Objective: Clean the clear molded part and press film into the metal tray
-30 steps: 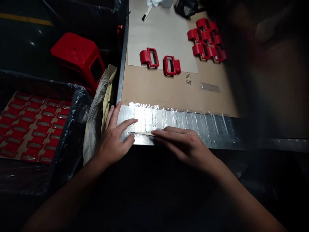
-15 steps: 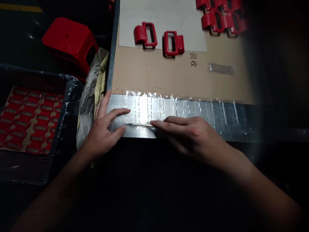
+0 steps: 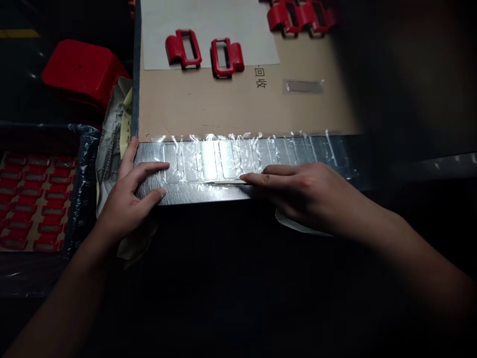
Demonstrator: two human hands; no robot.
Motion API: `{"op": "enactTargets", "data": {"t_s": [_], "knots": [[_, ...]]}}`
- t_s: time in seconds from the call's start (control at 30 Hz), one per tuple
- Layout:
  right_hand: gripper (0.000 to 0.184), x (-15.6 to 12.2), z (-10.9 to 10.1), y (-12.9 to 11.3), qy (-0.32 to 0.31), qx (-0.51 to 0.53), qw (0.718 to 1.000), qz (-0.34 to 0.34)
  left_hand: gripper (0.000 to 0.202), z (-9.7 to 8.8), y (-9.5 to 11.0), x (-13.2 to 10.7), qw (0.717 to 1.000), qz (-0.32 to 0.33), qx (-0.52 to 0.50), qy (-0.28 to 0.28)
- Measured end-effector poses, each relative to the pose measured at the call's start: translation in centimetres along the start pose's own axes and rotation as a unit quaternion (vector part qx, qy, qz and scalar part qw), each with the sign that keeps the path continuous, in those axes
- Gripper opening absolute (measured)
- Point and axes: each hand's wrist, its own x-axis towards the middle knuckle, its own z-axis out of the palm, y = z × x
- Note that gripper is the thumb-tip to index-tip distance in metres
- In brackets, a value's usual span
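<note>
A clear plastic film strip with a row of rounded rectangular outlines lies along the metal table edge. My left hand rests spread at the strip's left end, index fingertip at the first outline and thumb on the metal. In my right hand is a slim pale tool with a pointed metal tip, gripped between thumb and fingers. It lies nearly flat, its tip at the film's lower edge, below the left-hand outlines. The tool's rear end is hidden by the hand.
Two red plastic frames sit on white paper atop brown cardboard. More red frames stand at the back. A small clear strip lies on the cardboard. At left are a red bin and a plastic-lined crate of red parts.
The view has shifted, moving the scene leftward and up. My right hand has slid the tool rightward along the film's lower edge. My left hand stays at the strip's left end.
</note>
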Motion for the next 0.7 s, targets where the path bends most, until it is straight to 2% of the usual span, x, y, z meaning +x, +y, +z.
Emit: {"op": "enactTargets", "data": {"t_s": [0.23, 0.47, 0.7], "knots": [[0.044, -1.7, -2.0, 1.0, -0.022, -0.094, 0.995, 0.000, 0.034, 0.3, 0.2, -0.1, 1.000, -0.011, 0.000, 0.027], [0.038, -3.1, -3.2, 1.9, -0.016, -0.076, 0.997, 0.027, 0.037, 0.5, 1.3, -0.3, 0.999, -0.011, 0.017, 0.040], [0.036, -4.8, -4.6, 2.6, -0.010, -0.105, 0.993, 0.055, 0.038, 0.3, 1.7, -0.2, 0.998, -0.032, 0.025, 0.040]]}}
